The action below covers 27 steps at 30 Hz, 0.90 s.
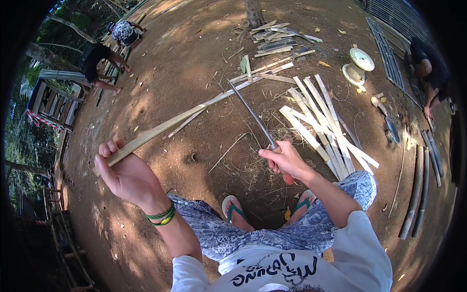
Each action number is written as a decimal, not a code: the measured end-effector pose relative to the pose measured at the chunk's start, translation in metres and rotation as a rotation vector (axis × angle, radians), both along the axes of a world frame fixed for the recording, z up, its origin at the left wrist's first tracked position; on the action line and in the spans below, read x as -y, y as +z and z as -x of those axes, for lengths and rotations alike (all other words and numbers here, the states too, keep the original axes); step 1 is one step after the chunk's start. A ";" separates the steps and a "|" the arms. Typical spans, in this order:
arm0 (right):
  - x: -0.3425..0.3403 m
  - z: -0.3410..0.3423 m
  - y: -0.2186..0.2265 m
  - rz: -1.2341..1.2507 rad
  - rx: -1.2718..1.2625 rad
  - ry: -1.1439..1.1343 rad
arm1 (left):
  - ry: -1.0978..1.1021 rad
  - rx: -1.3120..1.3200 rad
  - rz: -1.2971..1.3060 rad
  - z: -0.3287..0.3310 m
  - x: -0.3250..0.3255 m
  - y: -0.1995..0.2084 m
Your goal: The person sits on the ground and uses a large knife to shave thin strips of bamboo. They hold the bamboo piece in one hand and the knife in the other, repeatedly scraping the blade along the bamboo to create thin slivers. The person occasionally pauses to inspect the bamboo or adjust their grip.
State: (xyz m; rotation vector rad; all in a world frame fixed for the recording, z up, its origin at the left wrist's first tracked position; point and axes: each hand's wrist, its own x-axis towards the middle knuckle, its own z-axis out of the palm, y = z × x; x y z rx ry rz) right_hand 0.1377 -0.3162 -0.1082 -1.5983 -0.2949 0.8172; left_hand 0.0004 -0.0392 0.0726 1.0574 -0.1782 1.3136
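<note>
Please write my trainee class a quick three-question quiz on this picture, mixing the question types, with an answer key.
1. Which hand grips the thin-bladed tool?
2. True or false: the left hand holds a long strip near one end.
3. Where does the pale spool stand?
A) Between the person's feet
B) To the right of the tree trunk
C) On the person's lap

Key: 1. The right hand; 2. True; 3. B

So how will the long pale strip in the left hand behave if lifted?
The long pale strip looks slim, so it is probably light for its length. It runs fairly straight from the left hand, suggesting stiffness, perhaps with slight spring. Gripped near one end, it may swing or dip at the other.
</note>
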 end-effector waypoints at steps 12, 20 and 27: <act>-0.015 0.013 -0.002 -0.106 -0.059 -0.115 | -0.017 -0.207 -0.096 0.008 0.110 -0.072; -0.012 0.013 -0.017 -0.007 0.121 -0.177 | 0.040 -0.165 0.031 0.019 0.097 -0.043; -0.011 0.016 0.004 0.041 0.136 -0.035 | 0.147 -0.188 0.209 0.010 0.040 -0.026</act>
